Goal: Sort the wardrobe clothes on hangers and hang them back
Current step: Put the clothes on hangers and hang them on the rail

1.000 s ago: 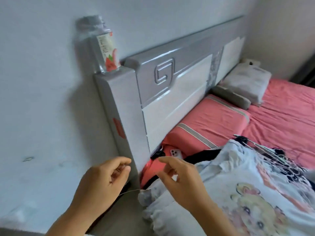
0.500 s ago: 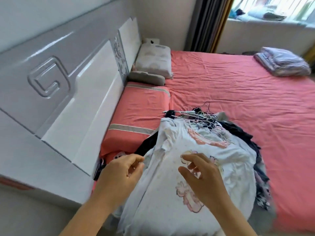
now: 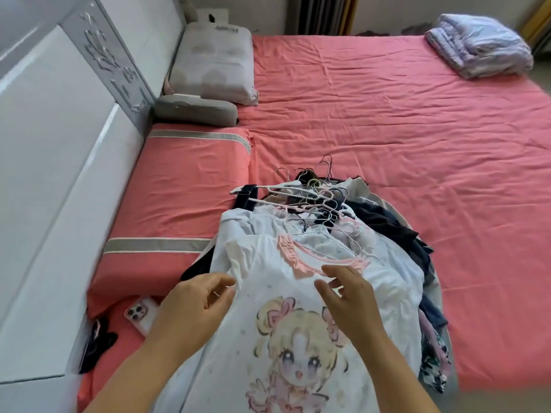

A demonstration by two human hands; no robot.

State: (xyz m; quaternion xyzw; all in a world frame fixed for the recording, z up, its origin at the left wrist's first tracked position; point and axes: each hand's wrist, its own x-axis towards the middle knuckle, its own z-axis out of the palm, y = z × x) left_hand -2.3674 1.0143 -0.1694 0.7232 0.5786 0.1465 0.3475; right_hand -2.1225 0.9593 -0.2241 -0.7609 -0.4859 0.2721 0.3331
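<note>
Clothes: a pile of clothes on hangers [image 3: 351,234] lies on the pink bed sheet [image 3: 387,114], near the bed's front edge.
Top shirt: a white shirt with a pink frilly collar and a cartoon girl with yellow hair [image 3: 286,308] lies flat on top of the pile.
Hangers: thin wire and plastic hangers [image 3: 310,198] stick out in a bunch at the far end of the pile.
Dark clothes: dark blue and black clothes [image 3: 387,225] peek out on the right side, under the white shirt.
Left hand: the left hand [image 3: 193,308] is over the shirt's left edge. Its fingers are bent loosely, with thumb and first finger close together. I cannot tell if they pinch anything.
Right hand: the right hand [image 3: 348,296] floats just over the shirt, below the pink collar. Its fingers are spread and loose, and they hold nothing.
Pillows: a long pink pillow with grey stripes [image 3: 179,204] lies beside the pile. A small grey pillow [image 3: 193,110] and a white pillow [image 3: 214,61] lie farther back.
Phone: a phone in a pink and white case [image 3: 141,314] lies near the left hand, by the white headboard [image 3: 44,174].
Blanket: a folded pale purple blanket [image 3: 480,52] sits on the far corner of the bed.
</note>
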